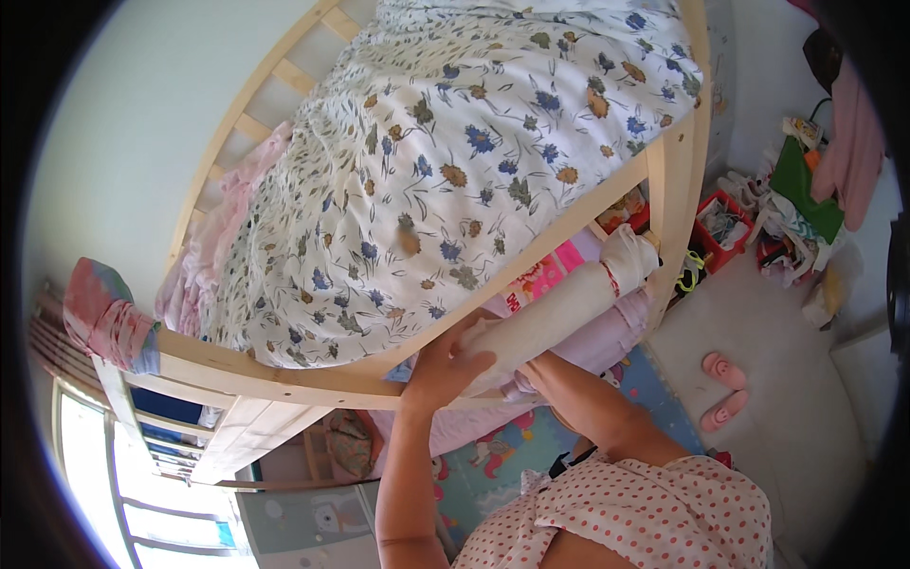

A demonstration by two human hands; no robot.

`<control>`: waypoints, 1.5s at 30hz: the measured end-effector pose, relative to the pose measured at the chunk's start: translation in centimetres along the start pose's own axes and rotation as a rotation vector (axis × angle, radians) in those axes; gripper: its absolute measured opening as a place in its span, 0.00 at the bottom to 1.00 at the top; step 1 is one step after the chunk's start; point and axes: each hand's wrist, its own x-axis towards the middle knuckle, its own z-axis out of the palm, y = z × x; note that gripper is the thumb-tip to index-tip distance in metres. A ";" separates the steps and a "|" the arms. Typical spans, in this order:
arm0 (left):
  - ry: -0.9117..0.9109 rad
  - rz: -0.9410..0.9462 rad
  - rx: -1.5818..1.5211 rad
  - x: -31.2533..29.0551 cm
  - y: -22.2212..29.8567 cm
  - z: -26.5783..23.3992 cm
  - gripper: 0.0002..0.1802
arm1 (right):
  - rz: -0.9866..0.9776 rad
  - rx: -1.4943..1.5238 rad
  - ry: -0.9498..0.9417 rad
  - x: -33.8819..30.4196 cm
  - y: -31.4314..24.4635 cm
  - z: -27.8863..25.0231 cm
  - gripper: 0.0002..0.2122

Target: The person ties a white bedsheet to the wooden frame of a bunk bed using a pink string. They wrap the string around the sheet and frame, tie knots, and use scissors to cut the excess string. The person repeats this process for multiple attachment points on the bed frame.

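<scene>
Left grip [444, 368] around white roll [559, 318] | right grip hidden behind it

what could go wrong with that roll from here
The white roll might tip or slip, since the left hand is near one end. Its far end could bump the wooden bed post close by. The near end could loosen, as the red tie shows only toward the far end.

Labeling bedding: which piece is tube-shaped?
The plain white bundle at the left hand; the floral quilt lies spread, the pink cloth beside it crumpled.
</scene>
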 end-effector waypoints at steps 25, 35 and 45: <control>0.453 0.455 0.028 -2.7 -3.1 2.9 0.14 | -0.422 -2.051 0.081 -4.0 -15.4 15.5 0.12; 0.126 0.049 -0.136 0.1 -2.7 0.5 0.14 | 0.050 -1.918 -0.223 -2.6 -15.0 10.7 0.16; -0.111 0.238 0.368 -1.7 -3.5 0.7 0.25 | -0.814 -1.987 0.223 -9.9 -10.1 13.6 0.09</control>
